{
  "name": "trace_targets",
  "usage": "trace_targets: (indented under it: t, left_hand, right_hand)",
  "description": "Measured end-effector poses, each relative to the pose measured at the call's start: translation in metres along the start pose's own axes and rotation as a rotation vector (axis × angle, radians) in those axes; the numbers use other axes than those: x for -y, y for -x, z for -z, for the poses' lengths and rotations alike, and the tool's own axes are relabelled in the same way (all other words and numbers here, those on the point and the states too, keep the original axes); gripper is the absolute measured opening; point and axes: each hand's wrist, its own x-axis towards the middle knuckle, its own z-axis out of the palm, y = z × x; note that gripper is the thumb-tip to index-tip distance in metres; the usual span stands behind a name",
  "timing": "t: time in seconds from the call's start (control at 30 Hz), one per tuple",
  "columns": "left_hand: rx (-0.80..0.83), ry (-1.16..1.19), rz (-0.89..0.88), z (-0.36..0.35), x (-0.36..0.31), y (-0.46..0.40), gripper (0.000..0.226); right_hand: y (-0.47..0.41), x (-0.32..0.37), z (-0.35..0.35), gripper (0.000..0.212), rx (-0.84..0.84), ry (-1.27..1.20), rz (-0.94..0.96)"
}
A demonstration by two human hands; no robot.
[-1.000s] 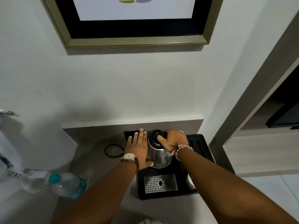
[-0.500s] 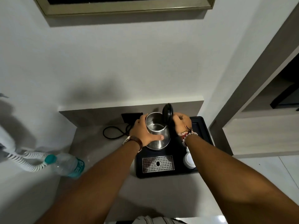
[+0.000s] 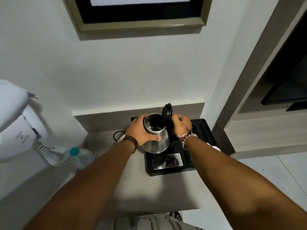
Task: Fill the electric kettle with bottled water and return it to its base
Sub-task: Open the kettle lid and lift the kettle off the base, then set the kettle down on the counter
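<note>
A steel electric kettle [image 3: 157, 137] stands over the back of a black tray [image 3: 202, 130], tilted a little toward me, its black lid [image 3: 167, 112] flipped up and the inside showing. My left hand [image 3: 139, 132] wraps the kettle's left side, thumb across the front. My right hand [image 3: 180, 123] grips its handle on the right, hidden behind the hand. A clear water bottle with a teal cap [image 3: 81, 155] lies at the counter's left edge. The kettle's base is hidden under the kettle.
A metal drip grate [image 3: 167, 161] sits in the tray's front. A black cord [image 3: 116, 135] loops behind my left wrist. A white wall hairdryer with coiled cable [image 3: 21, 130] hangs at left. White cups [image 3: 216, 147] peek out by my right forearm.
The lid went from closed to flipped up. My left hand moved from the kettle's top to around its body, and the kettle now tilts slightly.
</note>
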Motion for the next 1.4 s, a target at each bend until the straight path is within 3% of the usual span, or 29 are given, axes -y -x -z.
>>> trace_targets:
  t: [0.33, 0.53, 0.73, 1.03, 1.2, 1.23, 1.3, 1.4]
  left_hand:
    - [0.022, 0.017, -0.007, 0.050, 0.057, 0.122, 0.114]
    - [0.062, -0.015, 0.006, 0.034, 0.096, 0.182, 0.113]
    - [0.070, 0.006, 0.028, 0.014, 0.126, 0.211, 0.109]
    - [0.057, 0.000, 0.042, -0.009, 0.147, 0.214, 0.117]
    - [0.059, -0.054, 0.034, -0.013, 0.150, 0.212, 0.119]
    - [0.055, -0.067, 0.036, -0.014, 0.150, 0.212, 0.119]
    - [0.050, -0.082, 0.040, -0.017, 0.149, 0.214, 0.124]
    - [0.131, -0.163, 0.061, -0.017, 0.155, 0.217, 0.152]
  right_hand:
    - [0.128, 0.001, -0.046, 0.059, -0.022, 0.113, 0.044]
    - [0.197, -0.026, -0.051, 0.056, 0.008, 0.143, -0.004]
    - [0.224, -0.050, -0.057, 0.044, 0.055, 0.164, -0.064]
    - [0.233, -0.084, -0.059, 0.056, 0.087, 0.054, -0.128]
    - [0.233, -0.090, -0.059, 0.046, 0.076, 0.067, -0.062]
    - [0.236, -0.093, -0.056, 0.048, 0.076, 0.139, 0.020]
    - [0.249, -0.101, -0.051, 0.072, 0.108, 0.336, 0.157]
    - [0.265, -0.108, -0.055, 0.111, 0.138, 0.537, 0.179]
